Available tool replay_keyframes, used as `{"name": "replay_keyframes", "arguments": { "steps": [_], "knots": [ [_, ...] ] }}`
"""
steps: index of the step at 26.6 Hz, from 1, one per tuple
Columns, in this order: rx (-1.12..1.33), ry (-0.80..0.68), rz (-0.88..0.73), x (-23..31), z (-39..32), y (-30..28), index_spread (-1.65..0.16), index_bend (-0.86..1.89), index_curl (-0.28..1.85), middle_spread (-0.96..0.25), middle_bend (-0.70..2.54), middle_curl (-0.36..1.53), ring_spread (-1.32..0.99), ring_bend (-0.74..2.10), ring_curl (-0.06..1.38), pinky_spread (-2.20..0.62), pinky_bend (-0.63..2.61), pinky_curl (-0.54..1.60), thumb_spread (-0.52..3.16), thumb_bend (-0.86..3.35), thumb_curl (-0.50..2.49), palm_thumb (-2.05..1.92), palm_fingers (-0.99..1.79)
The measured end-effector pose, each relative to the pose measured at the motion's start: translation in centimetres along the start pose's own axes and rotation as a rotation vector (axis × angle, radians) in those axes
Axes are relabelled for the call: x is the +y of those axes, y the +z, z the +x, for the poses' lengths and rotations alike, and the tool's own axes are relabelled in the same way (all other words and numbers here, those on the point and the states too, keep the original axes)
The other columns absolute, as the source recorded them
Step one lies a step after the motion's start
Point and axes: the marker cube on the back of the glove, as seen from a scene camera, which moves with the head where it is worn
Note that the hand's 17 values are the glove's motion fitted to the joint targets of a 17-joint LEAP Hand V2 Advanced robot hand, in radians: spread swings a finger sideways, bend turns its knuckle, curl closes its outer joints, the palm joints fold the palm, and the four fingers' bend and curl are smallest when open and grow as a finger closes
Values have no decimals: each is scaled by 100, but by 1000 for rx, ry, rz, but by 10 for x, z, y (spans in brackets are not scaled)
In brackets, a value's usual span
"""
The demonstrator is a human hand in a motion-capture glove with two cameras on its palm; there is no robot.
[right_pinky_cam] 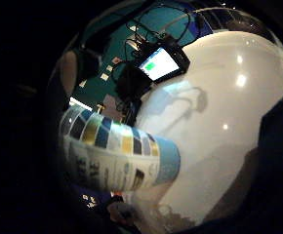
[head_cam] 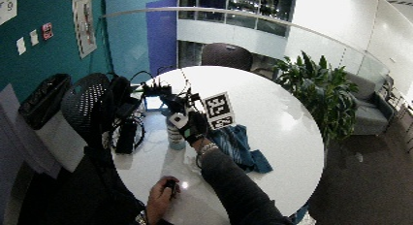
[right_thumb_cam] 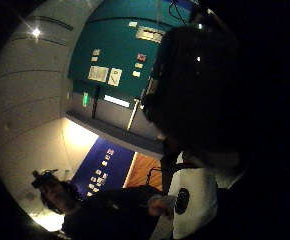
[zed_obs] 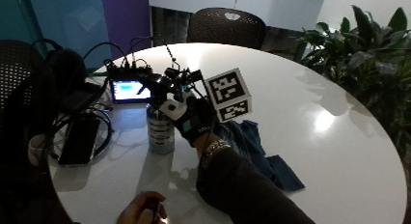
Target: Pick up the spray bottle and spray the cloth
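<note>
In the outside view my gloved right hand (zed_obs: 193, 119) sits just left of the frame's centre, raised above the white round table (zed_obs: 334, 151), with its back turned toward the camera. The spray bottle (zed_obs: 160, 130) stands upright on the table directly to the left of my hand, its patterned body showing beside the glove; the top of the bottle is lost behind my hand and the dark gear on it, so I cannot tell whether my fingers are curled round it or merely close. In the little finger side palm view the bottle's labelled body (right_pinky_cam: 117, 156) fills the lower left part of the picture, close to my palm, with the table's pale surface (right_pinky_cam: 229, 112) spreading to the right. The blue cloth (zed_obs: 260, 154) lies rumpled on the table just right of and below my wrist in the outside view, partly hidden by my dark sleeve. A small lit screen (zed_obs: 130, 91) with a tangle of cables sits at the table's far left edge, above the bottle in the frame. My bare left hand (zed_obs: 143, 212) rests at the bottom edge, holding a small dark object.
</note>
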Motion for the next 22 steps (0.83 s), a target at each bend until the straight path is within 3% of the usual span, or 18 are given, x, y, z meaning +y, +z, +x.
{"name": "replay_keyframes", "arguments": {
  "steps": [5, 13, 22],
  "knots": [
    [324, -136, -86, 27, -14, -35, -35, 1, 40, -17, 36, 45, -15, 45, 43, 2, 45, 42, 92, -7, 45, 82, 35],
    [753, -403, -558, 106, -67, -53, -41, 14, 33, -13, 26, 40, -13, 29, 34, 15, 46, 38, 94, -7, 38, 59, 17],
    [849, -536, -689, 167, -87, -69, -45, 15, 30, -12, 22, 37, -15, 26, 31, 19, 43, 35, 95, -4, 35, 54, 19]
  ]
}}
